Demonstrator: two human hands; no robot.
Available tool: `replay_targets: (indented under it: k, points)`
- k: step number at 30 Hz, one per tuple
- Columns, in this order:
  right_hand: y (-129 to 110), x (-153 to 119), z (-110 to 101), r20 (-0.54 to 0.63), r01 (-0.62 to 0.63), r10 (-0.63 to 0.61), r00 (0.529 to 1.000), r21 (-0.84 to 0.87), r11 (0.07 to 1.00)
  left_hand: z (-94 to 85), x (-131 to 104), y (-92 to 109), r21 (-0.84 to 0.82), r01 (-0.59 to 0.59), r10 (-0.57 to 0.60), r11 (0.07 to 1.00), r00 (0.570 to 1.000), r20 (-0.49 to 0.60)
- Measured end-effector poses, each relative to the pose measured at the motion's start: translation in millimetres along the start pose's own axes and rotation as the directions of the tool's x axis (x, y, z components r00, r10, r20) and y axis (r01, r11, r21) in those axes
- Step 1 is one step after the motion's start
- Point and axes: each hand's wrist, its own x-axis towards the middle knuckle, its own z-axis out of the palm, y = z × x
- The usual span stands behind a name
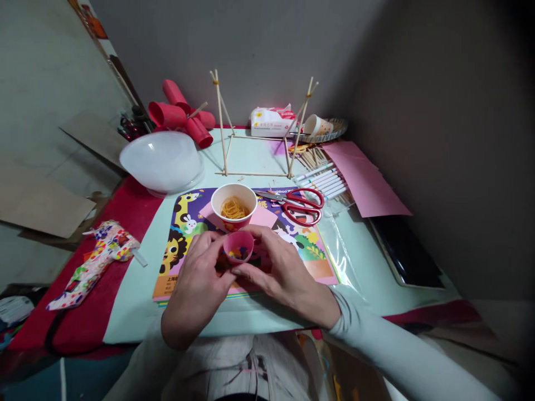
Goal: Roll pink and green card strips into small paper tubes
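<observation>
Between my two hands, a small pink paper ring point(238, 247) is held upright over the colourful cartoon-printed pad point(167, 278). My left hand point(203, 275) has its fingers wrapped round the ring's left side. On the right side, my right hand point(282, 267) grips it with thumb and fingers. Just behind the ring stands a paper cup point(234, 204) with yellow rubber bands point(234, 208) inside. Red-handled scissors point(298, 201) lie on the pad to the right of the cup, near pink paper pieces point(265, 216).
A stick frame point(258, 174) stands behind the cup. Red paper tubes point(169, 116) and a white bowl point(161, 161) are at the back left, a patterned glue gun point(98, 262) at the left. Markers point(324, 181), pink sheets point(363, 178) and a black tablet point(405, 253) lie right.
</observation>
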Motion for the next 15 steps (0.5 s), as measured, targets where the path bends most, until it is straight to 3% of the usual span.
replay_targets:
  k: [10, 15]
  points:
    - [4.1, 3.1, 1.3, -0.023, 0.038, -0.038, 0.999, -0.008, 0.999, 4.2, -1.2, 0.8, 0.111, -0.057, 0.067, 0.992, 0.994, -0.082]
    - [5.3, 5.7, -0.5, 0.042, -0.029, 0.029, 0.999, -0.002, 1.0, 6.1, -0.3, -3.7, 0.187, -0.098, 0.113, 0.977, 0.991, -0.072]
